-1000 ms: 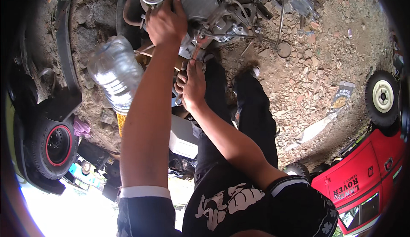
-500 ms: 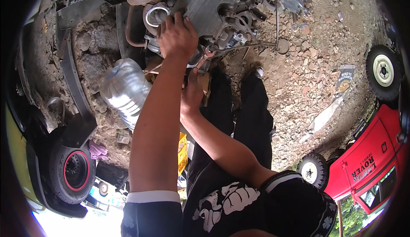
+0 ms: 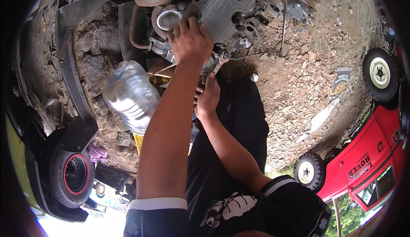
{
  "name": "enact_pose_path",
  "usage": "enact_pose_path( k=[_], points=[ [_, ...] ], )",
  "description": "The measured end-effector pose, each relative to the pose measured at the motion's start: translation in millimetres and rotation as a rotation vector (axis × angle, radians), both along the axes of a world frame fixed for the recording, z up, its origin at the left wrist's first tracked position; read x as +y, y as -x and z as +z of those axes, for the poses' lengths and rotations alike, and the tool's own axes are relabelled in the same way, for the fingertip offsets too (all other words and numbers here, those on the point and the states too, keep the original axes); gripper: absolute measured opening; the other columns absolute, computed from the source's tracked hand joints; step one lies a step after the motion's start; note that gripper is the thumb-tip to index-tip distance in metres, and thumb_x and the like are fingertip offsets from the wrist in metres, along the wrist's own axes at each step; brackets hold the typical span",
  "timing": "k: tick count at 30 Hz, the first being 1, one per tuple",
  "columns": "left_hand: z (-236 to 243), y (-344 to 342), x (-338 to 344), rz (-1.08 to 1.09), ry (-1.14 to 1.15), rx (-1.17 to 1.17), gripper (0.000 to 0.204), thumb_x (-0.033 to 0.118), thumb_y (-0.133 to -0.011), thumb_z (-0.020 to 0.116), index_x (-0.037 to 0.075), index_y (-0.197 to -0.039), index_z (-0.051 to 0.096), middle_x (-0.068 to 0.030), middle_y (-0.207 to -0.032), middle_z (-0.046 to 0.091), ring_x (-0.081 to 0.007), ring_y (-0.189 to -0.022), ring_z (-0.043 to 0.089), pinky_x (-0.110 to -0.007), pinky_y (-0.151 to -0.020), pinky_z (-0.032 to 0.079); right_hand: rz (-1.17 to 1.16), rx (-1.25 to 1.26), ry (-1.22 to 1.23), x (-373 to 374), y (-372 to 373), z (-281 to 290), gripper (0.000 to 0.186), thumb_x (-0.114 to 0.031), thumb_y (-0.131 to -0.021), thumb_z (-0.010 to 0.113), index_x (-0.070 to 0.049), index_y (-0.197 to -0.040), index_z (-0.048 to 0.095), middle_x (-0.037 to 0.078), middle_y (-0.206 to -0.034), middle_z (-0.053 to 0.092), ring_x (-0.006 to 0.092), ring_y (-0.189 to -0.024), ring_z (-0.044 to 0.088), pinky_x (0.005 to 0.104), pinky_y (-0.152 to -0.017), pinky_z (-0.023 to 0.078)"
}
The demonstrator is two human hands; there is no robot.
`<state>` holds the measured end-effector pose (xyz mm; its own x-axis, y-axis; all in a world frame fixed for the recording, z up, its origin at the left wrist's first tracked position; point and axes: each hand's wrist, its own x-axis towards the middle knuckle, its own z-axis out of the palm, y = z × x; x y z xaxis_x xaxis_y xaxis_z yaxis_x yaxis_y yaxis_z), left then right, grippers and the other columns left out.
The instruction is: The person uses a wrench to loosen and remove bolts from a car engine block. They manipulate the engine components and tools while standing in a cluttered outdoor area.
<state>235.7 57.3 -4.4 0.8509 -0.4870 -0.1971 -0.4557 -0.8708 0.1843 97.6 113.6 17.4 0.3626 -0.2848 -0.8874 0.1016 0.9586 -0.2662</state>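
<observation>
A grey metal engine point(image 3: 222, 12) with a ribbed cover fills the top middle. My left hand point(image 3: 191, 42) lies on its near left edge, fingers stretched forward over the metal and slightly bent, beside a bright round opening point(image 3: 169, 20). Below and to the right, my right hand point(image 3: 208, 98) is at the near end of a wrench point(image 3: 218, 65), thumb along the handle. The wrench's far end meets the engine's near side, next to a thin bent rod point(image 3: 252, 55). My right palm and part of its fingers are hard to make out.
A large clear plastic bottle point(image 3: 130, 96) lies left of my forearms. Broken stone and gravel point(image 3: 299, 70) cover the ground at right, with a dark packet point(image 3: 342, 79). A red vehicle point(image 3: 363, 156) stands at right, a black tyre point(image 3: 71, 175) at lower left.
The view has shifted, so the engine and both hands sit further right. My right hand has turned, its fingers looser around the wrench. The wrench is tilted slightly differently; my left hand stays on the engine.
</observation>
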Motion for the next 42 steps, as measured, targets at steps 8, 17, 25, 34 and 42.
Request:
enact_pose_path(
  k=[8,17,25,34,42],
  points=[
    [7,-1,-2,0.009,-0.010,0.039,0.035,0.030,-0.098,0.044,0.006,-0.121,0.055,-0.0190,-0.119,0.057,-0.0366,-0.120,0.053,-0.054,-0.105,0.036,0.784,0.057,0.533,-74,81,-62,0.045,-0.054,-0.098,0.054,-0.013,-0.081,0.048,-0.004,-0.059,0.040,0.0073,-0.048,0.039,0.0243,-0.040,0.030],
    [8,0,-1,0.020,-0.028,0.065,0.035,0.029,-0.096,0.046,0.005,-0.120,0.056,-0.0179,-0.117,0.058,-0.0346,-0.119,0.054,-0.056,-0.108,0.034,1.311,-0.171,1.844,-201,64,-103,0.025,-0.026,-0.093,0.065,-0.005,-0.107,0.067,0.018,-0.096,0.068,0.0406,-0.090,0.064,0.0460,-0.080,0.052],
    [2,1,1,0.008,0.019,-0.038,0.035,0.030,-0.097,0.045,0.006,-0.119,0.057,-0.0194,-0.115,0.060,-0.0375,-0.112,0.058,-0.050,-0.101,0.041,1.143,-0.090,1.474,-175,62,-88,0.032,-0.034,-0.096,0.060,-0.005,-0.107,0.071,0.018,-0.104,0.070,0.0401,-0.100,0.063,0.0455,-0.089,0.048],
    [5,0,-2,0.061,0.016,-0.035,0.036,0.032,-0.097,0.045,0.009,-0.121,0.059,-0.0167,-0.116,0.062,-0.0336,-0.118,0.057,-0.047,-0.104,0.041,1.055,0.113,0.987,-165,93,-109,0.051,-0.049,-0.099,0.054,-0.001,-0.087,0.064,0.013,-0.065,0.059,0.0293,-0.058,0.051,0.0406,-0.059,0.042],
    [-2,3,0,0.021,0.081,-0.110,0.034,0.031,-0.097,0.045,0.008,-0.114,0.062,-0.0193,-0.111,0.064,-0.0379,-0.108,0.062,-0.047,-0.097,0.047,0.521,-0.005,0.221,-73,97,-44,0.045,-0.056,-0.099,0.051,-0.012,-0.086,0.050,-0.007,-0.061,0.036,0.0029,-0.045,0.030,0.0204,-0.041,0.025]
  ],
)
